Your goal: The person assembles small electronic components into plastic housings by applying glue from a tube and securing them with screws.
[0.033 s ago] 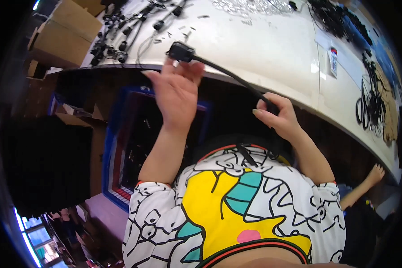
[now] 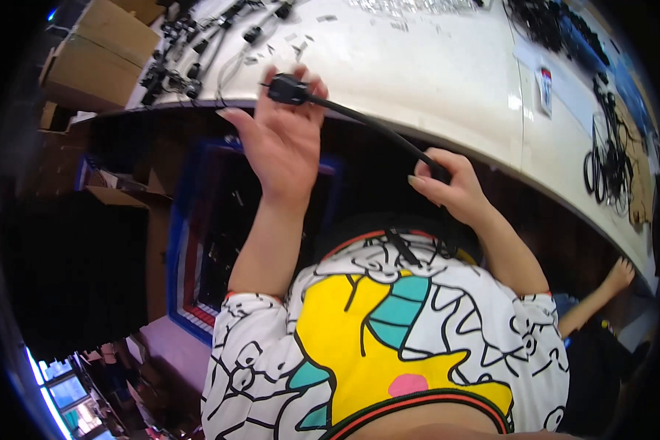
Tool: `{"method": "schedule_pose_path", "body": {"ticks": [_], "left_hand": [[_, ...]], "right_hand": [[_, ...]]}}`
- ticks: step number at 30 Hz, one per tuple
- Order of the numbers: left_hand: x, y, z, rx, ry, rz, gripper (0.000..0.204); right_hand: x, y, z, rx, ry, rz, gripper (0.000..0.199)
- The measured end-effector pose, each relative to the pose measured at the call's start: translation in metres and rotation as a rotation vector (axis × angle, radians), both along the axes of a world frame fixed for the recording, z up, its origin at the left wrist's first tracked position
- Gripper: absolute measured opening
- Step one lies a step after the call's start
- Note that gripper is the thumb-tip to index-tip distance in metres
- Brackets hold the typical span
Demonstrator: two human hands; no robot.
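A black cable [image 2: 370, 126] with a blocky black plug [image 2: 287, 89] at its end stretches between my hands, just over the table's near edge. My right hand [image 2: 455, 187] is closed around the cable, thumb and fingers wrapped on it. Behind the plug, my left hand [image 2: 280, 147] is open, palm up, with fingers extended and thumb held out to the side. The plug lies across its fingers, which do not wrap round it. Below my right hand the rest of the cable is hard to make out against the dark.
Along the white table [image 2: 418, 81] lie black cables with plugs [image 2: 198, 51] at far left, cable coils [image 2: 601, 161] at right and a small tube [image 2: 545, 92]. Cardboard boxes [image 2: 99, 55] stand left, above a blue-rimmed crate [image 2: 176, 271]. Another person's hand [image 2: 620, 275] shows at right.
My left hand has moved up slightly behind the plug, and its fingers now show past it. The plug has shifted a little left and down. My right hand keeps its hold.
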State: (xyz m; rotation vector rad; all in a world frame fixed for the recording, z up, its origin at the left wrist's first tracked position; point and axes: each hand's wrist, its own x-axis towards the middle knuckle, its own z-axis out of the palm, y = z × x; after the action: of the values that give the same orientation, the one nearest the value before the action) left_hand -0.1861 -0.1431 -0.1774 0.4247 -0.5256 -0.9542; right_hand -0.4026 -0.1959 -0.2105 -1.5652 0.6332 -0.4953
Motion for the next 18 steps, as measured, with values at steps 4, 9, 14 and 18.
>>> {"method": "schedule_pose_path", "body": {"ticks": [4, 9, 14, 18], "left_hand": [[0.002, -0.011, -0.009, -0.226, 0.207, -0.239, 0.059], [-0.007, -0.004, -0.008, 0.007, -0.108, 0.038, 0.058], [-0.011, -0.001, -0.008, -0.106, -0.081, 0.044, 0.059], [-0.021, 0.005, -0.025, -0.109, -0.182, -0.026, 0.054]], "right_hand": [[0.0, 0.001, -0.017, 0.072, 0.034, 0.015, 0.017], [-0.001, -0.001, -0.017, -0.242, 0.246, 0.089, 0.022], [0.005, -0.001, -0.026, -0.5, 0.175, 0.022, 0.019], [0.009, -0.017, -0.064, -0.732, 0.201, -0.122, 0.044]]}}
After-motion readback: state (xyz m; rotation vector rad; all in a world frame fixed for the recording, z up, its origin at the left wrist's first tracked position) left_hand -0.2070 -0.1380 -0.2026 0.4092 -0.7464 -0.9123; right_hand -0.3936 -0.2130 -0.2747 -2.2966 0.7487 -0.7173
